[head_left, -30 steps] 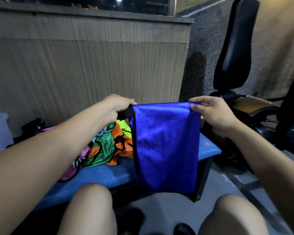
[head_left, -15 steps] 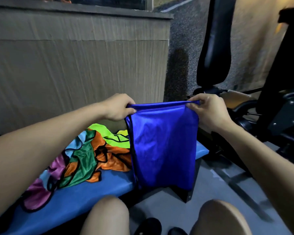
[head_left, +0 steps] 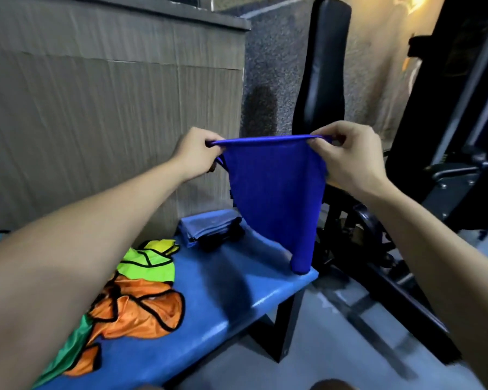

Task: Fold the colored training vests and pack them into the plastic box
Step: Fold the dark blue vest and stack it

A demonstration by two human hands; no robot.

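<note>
Head view: we pinch the blue vest [head_left: 273, 192] taut by its top edge, left hand [head_left: 197, 153] and right hand [head_left: 347, 156], mid-fold; next, we judge, lay it on the bench [head_left: 223, 302].

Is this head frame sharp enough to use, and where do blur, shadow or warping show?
Head view: blue vest and both hands readable; floor at lower right motion-streaked; dark soft shadow on the blue bench; warm glare top right; wide-angle bending of the wall edges.
</note>
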